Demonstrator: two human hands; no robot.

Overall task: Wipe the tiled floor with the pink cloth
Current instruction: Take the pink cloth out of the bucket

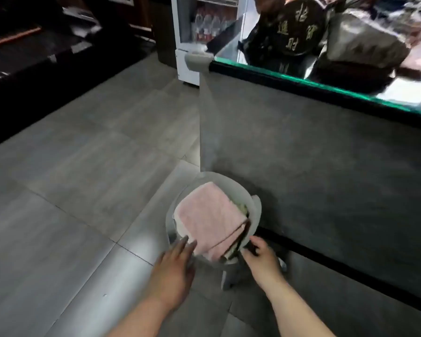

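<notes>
A folded pink cloth (210,218) lies on a stack of cloths on a round white stool (255,210) standing on the grey tiled floor (83,178). My left hand (174,266) reaches to the cloth's near left edge with straight fingers, its fingertips touching the edge. At the stool's near right rim my right hand (261,257) has its fingers curled, pinching the dark edge of a cloth under the pink one. Both forearms come in from the bottom of the view.
A grey counter (314,178) with a green-edged glass top (326,86) runs along the right, dark bags piled on it. A white drinks fridge (192,45) stands behind. Dark furniture (34,57) fills the upper left. Open floor spreads left of the stool.
</notes>
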